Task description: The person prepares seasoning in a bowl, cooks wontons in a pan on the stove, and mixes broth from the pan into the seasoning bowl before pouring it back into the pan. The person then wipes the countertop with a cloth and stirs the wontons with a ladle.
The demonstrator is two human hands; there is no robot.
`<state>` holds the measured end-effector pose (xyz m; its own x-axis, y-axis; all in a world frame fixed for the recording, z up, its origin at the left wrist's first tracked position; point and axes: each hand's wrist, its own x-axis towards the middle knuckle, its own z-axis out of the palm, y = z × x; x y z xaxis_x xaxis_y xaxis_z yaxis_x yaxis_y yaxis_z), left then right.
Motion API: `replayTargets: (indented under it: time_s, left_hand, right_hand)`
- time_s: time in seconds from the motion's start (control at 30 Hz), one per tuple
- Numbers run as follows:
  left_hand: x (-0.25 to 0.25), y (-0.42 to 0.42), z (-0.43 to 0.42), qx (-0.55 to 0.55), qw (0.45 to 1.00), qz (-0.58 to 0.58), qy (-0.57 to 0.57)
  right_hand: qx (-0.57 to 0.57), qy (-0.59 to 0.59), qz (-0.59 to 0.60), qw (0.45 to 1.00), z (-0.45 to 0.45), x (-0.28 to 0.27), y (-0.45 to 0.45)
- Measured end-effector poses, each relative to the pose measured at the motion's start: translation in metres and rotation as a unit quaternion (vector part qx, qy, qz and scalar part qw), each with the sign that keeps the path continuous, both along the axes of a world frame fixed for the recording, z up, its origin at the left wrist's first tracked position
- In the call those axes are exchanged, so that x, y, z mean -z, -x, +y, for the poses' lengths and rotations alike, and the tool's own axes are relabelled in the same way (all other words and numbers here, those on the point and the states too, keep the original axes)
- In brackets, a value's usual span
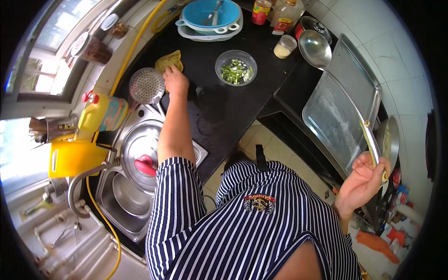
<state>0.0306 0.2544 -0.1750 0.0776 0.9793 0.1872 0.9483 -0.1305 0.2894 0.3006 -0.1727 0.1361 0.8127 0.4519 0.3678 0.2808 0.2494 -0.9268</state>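
My right hand point(364, 181) is wrapped round the handle of a long metal ladle point(313, 48), whose bowl is raised at the upper right. My left hand point(176, 80) reaches across the black counter, its fingers closed on a crumpled yellow-green cloth point(170, 60); part of the cloth is hidden behind the hand. Right beside this hand lies a round perforated skimmer point(147, 85), its handle running toward the sink and passing partly behind my forearm. A clear bowl of chopped green onion point(236, 72) stands on the counter to the right of my left hand.
A steel sink point(105, 196) with a pot lid point(142, 140) is at left, near a yellow jug point(95, 114). Blue basin point(212, 13), small jar point(284, 47) and sauce bottles point(283, 18) stand at the back. A metal tray point(338, 112) lies at right, below the ladle.
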Motion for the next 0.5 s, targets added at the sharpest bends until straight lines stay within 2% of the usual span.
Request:
replayTargets:
  time_s: [0.03, 0.07, 0.13, 0.2, 0.27, 0.33, 0.4, 0.47, 0.5]
  left_hand:
    - [-0.019, -0.006, -0.008, -0.010, 1.000, 0.019, 0.008]
    - [-0.015, -0.009, -0.007, -0.005, 1.000, 0.020, 0.012]
    - [-0.009, -0.007, -0.008, 0.004, 0.997, 0.065, -0.052]
    - [-0.008, -0.007, -0.016, 0.012, 0.997, 0.055, -0.047]
    - [-0.015, -0.008, -0.023, 0.018, 0.999, -0.021, 0.016]
    - [-0.023, -0.004, -0.035, 0.047, 0.998, -0.029, 0.040]
    - [-0.031, 0.000, -0.063, 0.107, 0.974, -0.137, 0.145]
    - [-0.039, -0.010, -0.100, 0.105, 0.961, -0.173, 0.189]
    - [-0.035, -0.016, -0.117, 0.123, 0.962, -0.171, 0.173]
  right_hand:
    - [0.006, 0.004, 0.008, 1.000, 0.000, 0.000, 0.000]
    - [0.010, 0.008, 0.017, 1.000, 0.001, 0.000, -0.001]
    - [0.038, 0.010, 0.020, 0.999, 0.010, 0.002, 0.003]
    - [0.058, 0.010, 0.025, 0.998, 0.014, 0.002, 0.001]
    - [0.014, 0.002, 0.032, 0.999, 0.018, 0.003, -0.005]
    - [0.012, -0.008, 0.035, 0.999, 0.023, 0.006, -0.006]
    - [0.011, -0.017, 0.038, 0.999, 0.025, 0.008, -0.005]
    - [-0.020, -0.018, 0.054, 0.998, 0.026, 0.010, -0.006]
    - [-0.023, -0.020, 0.063, 0.998, 0.026, 0.012, -0.008]
